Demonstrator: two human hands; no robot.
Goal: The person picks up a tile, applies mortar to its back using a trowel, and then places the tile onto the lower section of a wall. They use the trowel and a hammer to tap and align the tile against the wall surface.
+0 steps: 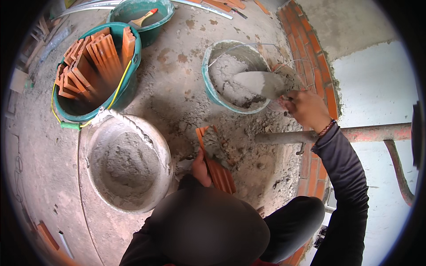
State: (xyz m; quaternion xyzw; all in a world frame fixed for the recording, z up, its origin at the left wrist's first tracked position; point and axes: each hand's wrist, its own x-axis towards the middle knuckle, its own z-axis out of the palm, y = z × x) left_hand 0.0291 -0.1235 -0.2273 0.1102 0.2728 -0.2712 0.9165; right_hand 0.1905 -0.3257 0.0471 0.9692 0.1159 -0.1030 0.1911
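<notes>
My right hand [307, 110] is closed around the handle of a trowel [262, 84]. The trowel's grey-coated blade reaches over the rim into a green bucket [207, 80], against the grey mortar [226, 73] inside. Lower down, my left hand [201, 170] grips an orange grooved clay tile [222, 178] by its left edge. The tile is tilted above the floor, and wet-looking grey mortar [214, 144] covers part of its upper end. Part of my left hand is hidden behind my sleeve and a dark rounded shape at the bottom.
Left of the tile stands a pale bucket [92, 173] of grey mix with a rope handle. Behind it, a green bucket [137, 48] holds several clay tiles; another green basin [171, 11] holds a brush [144, 18]. A brick edging [310, 53] and metal pole [288, 137] lie right.
</notes>
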